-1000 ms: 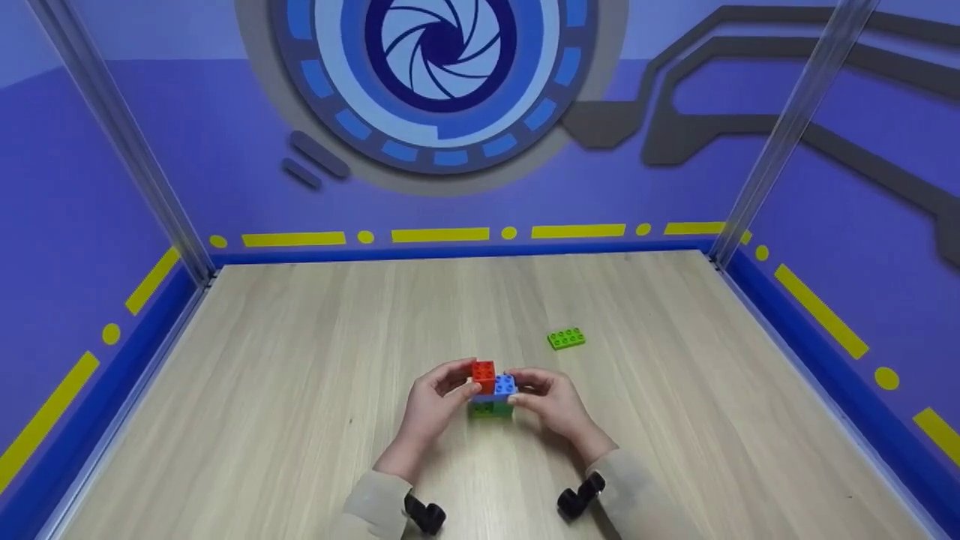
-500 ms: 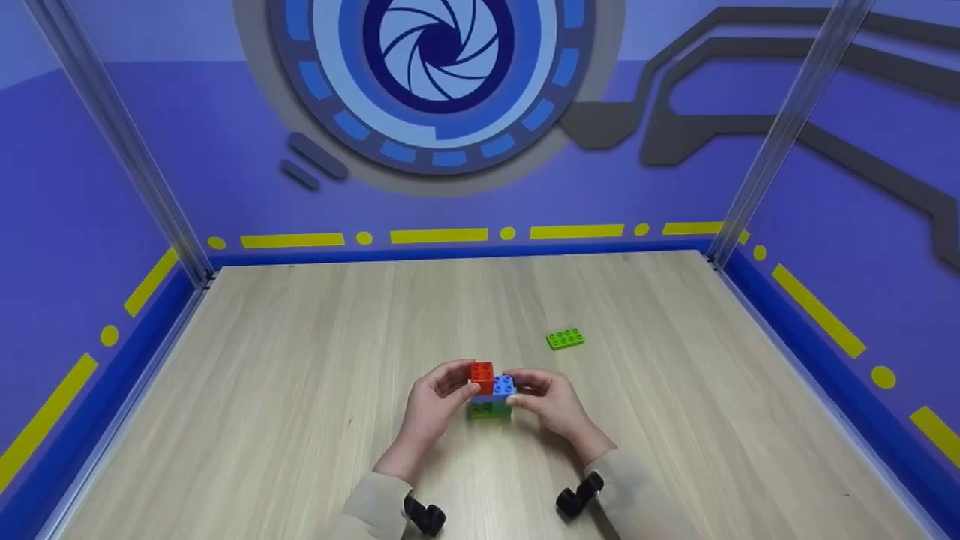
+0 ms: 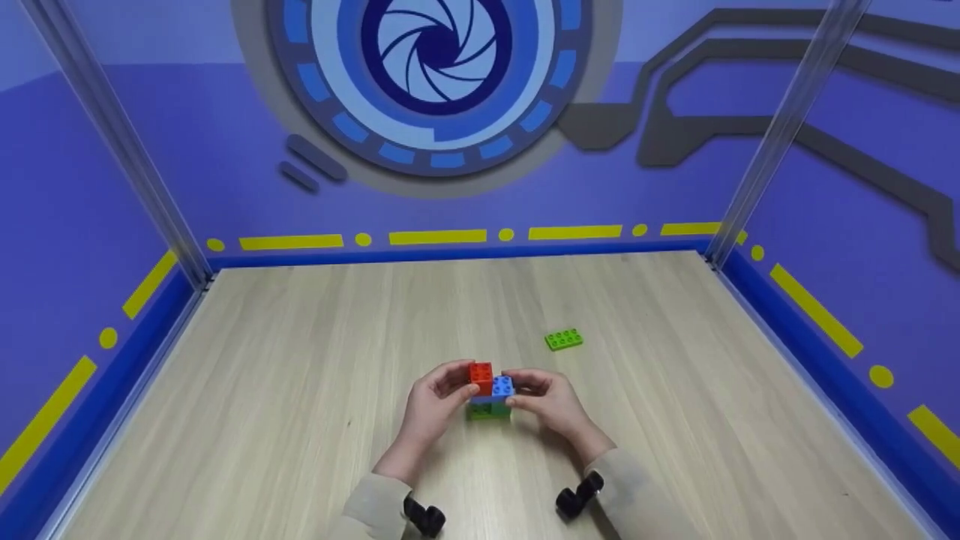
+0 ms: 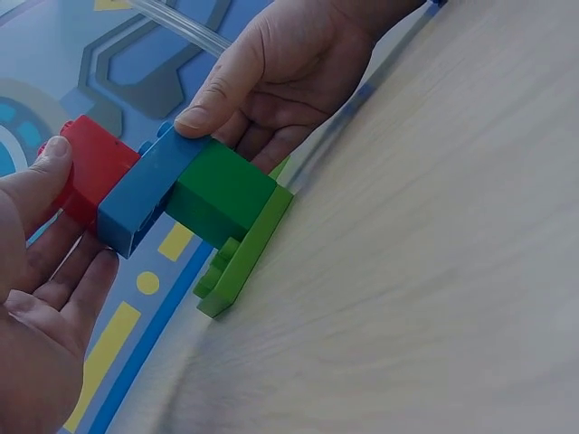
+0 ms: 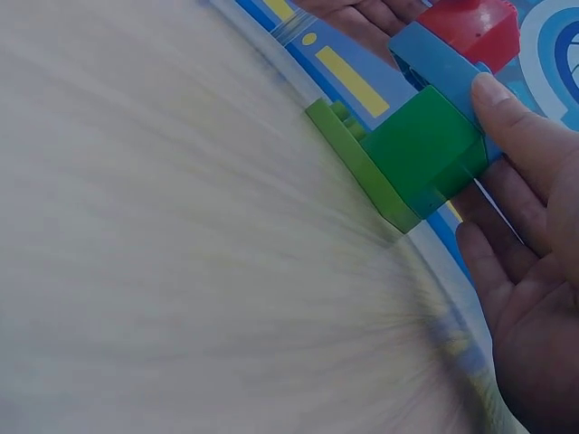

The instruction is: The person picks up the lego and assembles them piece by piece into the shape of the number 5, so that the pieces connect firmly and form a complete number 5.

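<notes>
A small stack of toy building bricks stands mid-table between both hands. At its base lies a light green flat brick (image 4: pixel 251 256), with a dark green brick (image 4: pixel 220 192) on its right end. Across the top of that runs a blue brick (image 3: pixel 502 386), its left end overhanging the base. A red brick (image 3: pixel 481 379) sits on the blue one's left part. My left hand (image 3: pixel 435 401) pinches the red brick between thumb and fingers. From the other side my right hand (image 3: pixel 555 401) pinches the blue brick, thumb on its near face; its fingertips are partly hidden behind the stack.
Farther back and to the right, a loose lime green flat brick (image 3: pixel 564 340) lies studs up on the wooden table (image 3: pixel 337 337). Blue printed panels (image 3: pixel 187 150) wall the table at the back and both sides. Each wrist wears a black mount.
</notes>
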